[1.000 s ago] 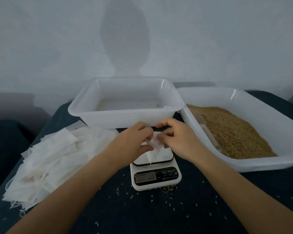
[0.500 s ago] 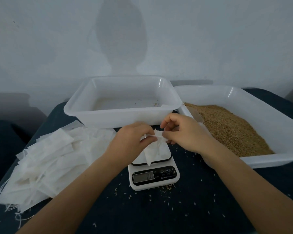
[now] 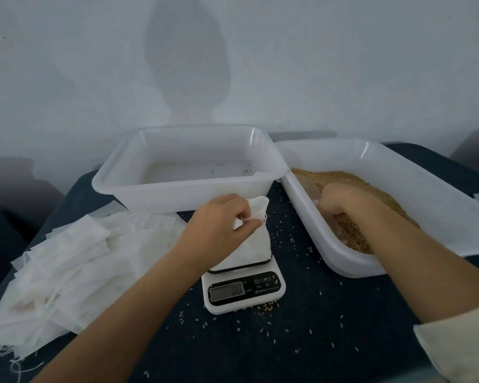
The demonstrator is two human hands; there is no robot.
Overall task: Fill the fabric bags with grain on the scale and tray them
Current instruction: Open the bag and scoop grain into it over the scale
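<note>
Grip: left hand (image 3: 219,225) pinches bag (image 3: 253,239) mouth open on scale (image 3: 244,291); right hand (image 3: 343,205), curled in grain (image 3: 357,236), contents unclear, lies rightward.

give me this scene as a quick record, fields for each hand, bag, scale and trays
left hand: left hand pinches the bag's open mouth
bag: white fabric bag stands on the scale
scale: white digital kitchen scale, display unreadable
right hand: right hand reaches into brown grain, its grip hidden
grain tray: translucent plastic tray
other tray: translucent rectangular tray, nearly bare
spares: pile of white bags
</note>
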